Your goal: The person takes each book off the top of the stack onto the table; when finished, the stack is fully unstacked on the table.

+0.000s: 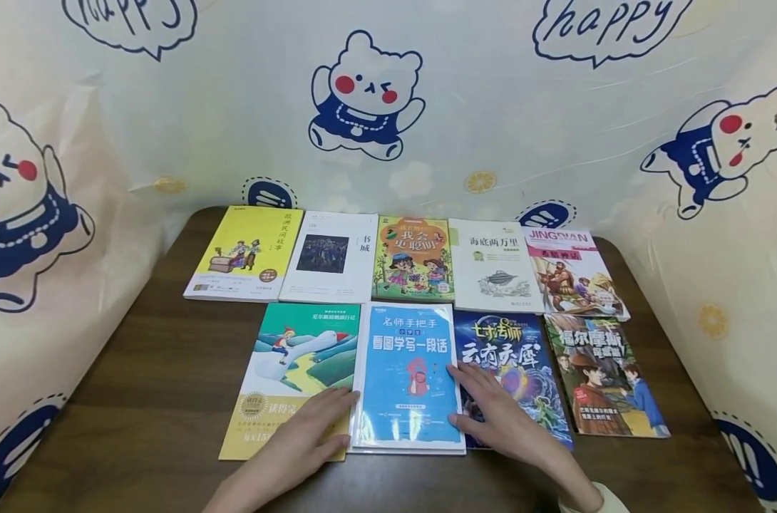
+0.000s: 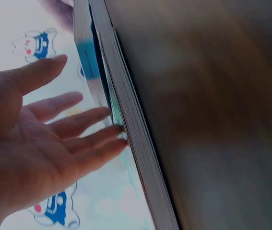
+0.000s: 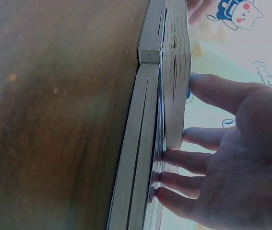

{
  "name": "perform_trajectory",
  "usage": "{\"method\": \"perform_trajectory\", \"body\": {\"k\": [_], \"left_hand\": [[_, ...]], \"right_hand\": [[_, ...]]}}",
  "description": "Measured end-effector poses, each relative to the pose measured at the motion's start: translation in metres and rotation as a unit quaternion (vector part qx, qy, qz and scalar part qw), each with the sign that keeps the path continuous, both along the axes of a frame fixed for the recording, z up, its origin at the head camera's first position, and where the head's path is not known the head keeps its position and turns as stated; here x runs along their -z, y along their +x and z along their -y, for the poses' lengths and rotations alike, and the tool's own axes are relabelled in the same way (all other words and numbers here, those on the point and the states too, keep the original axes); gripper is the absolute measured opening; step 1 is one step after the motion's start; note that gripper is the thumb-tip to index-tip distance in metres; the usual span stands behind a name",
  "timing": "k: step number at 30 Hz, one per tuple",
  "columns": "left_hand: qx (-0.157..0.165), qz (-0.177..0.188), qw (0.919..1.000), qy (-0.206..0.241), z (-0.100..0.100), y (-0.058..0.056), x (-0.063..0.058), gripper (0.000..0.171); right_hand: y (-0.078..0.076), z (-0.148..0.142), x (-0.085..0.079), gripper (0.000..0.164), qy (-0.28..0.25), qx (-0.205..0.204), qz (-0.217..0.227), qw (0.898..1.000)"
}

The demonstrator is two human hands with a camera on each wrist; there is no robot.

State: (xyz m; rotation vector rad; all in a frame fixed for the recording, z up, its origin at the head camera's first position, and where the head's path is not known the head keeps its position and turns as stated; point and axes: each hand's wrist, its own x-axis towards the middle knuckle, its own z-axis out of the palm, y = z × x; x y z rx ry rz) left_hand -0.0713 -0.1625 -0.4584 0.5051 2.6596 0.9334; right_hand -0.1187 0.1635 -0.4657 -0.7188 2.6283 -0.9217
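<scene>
A light blue book (image 1: 388, 385) with a pink figure on its cover lies in the front row, a white edge showing beneath it. My left hand (image 1: 301, 434) reaches over a green and yellow book (image 1: 279, 377), fingertips right at the blue book's left edge. On the other side, my right hand (image 1: 494, 410) lies over a dark blue book (image 1: 545, 377), with thumb and index finger at the blue book's right edge. Both wrist views show extended, spread fingers: the left hand (image 2: 35, 148) and the right hand (image 3: 241, 158) have their fingertips against the books.
Behind is a row of several books, from a yellow one (image 1: 250, 249) at left to a pink and white one (image 1: 574, 274) at right. A detective-style book (image 1: 609, 392) ends the front row. The brown table (image 1: 132, 385) meets a bear-patterned cloth (image 1: 234, 107).
</scene>
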Motion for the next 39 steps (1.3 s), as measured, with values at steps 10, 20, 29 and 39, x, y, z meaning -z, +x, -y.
{"method": "perform_trajectory", "body": {"k": [10, 20, 29, 39], "left_hand": [[-0.026, 0.030, 0.9983, 0.042, -0.025, -0.004, -0.004, 0.051], [-0.172, 0.167, 0.9226, 0.302, -0.028, -0.019, 0.002, 0.042], [-0.192, 0.177, 0.9092, 0.324, -0.038, -0.030, 0.004, 0.055], [-0.163, 0.193, 0.9100, 0.329, -0.029, -0.031, -0.005, 0.063]], "right_hand": [[0.000, -0.001, -0.003, 0.069, 0.007, -0.001, -0.008, 1.000], [-0.001, -0.004, -0.001, 0.068, 0.010, 0.005, -0.012, 1.000], [-0.001, 0.000, -0.001, 0.069, 0.016, 0.009, -0.005, 1.000], [0.000, 0.000, 0.003, 0.068, 0.018, -0.005, -0.013, 1.000]]}}
